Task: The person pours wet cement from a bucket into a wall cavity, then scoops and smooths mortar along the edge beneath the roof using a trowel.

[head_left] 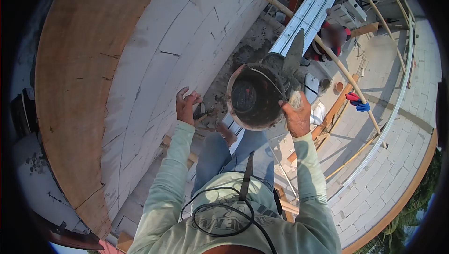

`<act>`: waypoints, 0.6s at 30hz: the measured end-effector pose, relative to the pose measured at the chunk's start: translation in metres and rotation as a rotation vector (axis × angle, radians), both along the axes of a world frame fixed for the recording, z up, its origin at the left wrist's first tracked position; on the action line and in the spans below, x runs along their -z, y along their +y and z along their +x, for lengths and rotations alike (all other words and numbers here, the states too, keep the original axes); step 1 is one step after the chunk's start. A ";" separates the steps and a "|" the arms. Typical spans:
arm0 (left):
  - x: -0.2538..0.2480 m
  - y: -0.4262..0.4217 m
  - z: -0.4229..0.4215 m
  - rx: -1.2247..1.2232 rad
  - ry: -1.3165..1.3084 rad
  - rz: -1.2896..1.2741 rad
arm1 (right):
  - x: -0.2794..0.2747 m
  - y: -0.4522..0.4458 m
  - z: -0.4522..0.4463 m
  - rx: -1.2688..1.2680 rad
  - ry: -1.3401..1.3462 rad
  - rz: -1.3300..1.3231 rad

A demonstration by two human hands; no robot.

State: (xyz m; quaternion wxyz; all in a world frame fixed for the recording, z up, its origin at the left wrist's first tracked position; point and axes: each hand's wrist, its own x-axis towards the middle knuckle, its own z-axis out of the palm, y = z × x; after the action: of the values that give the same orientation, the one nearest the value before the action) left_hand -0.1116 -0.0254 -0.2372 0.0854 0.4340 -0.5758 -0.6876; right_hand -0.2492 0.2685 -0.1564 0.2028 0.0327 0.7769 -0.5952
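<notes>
My right hand (298,116) is closed on the rim of a round, dark bucket (236,109) at the middle of the head view, thumb over the edge. Its inside is stained, and a thin wire handle (266,77) crosses the opening. Beside the bucket a grey, mortar-smeared trowel blade (293,53) points away from me; whether the same hand also grips its handle, I cannot tell. My left hand (186,105) is raised near the white block wall (154,67), holding nothing, fingers apart and slightly bent.
Under me run metal channels (308,8). A bamboo pole (339,63) crosses at the right, with red and blue cloth (358,102) on it. Below, a person (333,39) is among timber, pots and bags. A wooden board (77,90) caps the left wall; another block wall (397,160) curves right.
</notes>
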 end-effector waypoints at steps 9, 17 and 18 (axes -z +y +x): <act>0.136 0.041 0.166 -0.057 -0.470 0.001 | 0.158 0.091 -0.162 0.156 0.086 0.252; 0.180 0.112 0.209 -0.048 -0.836 -0.200 | 0.318 0.138 -0.277 0.349 0.217 0.118; 0.189 0.117 0.211 -0.051 -0.856 -0.227 | 0.334 0.141 -0.284 0.403 0.167 0.136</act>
State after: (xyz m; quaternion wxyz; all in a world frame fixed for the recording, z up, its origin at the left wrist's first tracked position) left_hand 0.0993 0.0914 -0.4263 -0.0965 0.6816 -0.6204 -0.3759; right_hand -0.5334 0.4097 -0.4904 0.0122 0.1516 0.8071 -0.5705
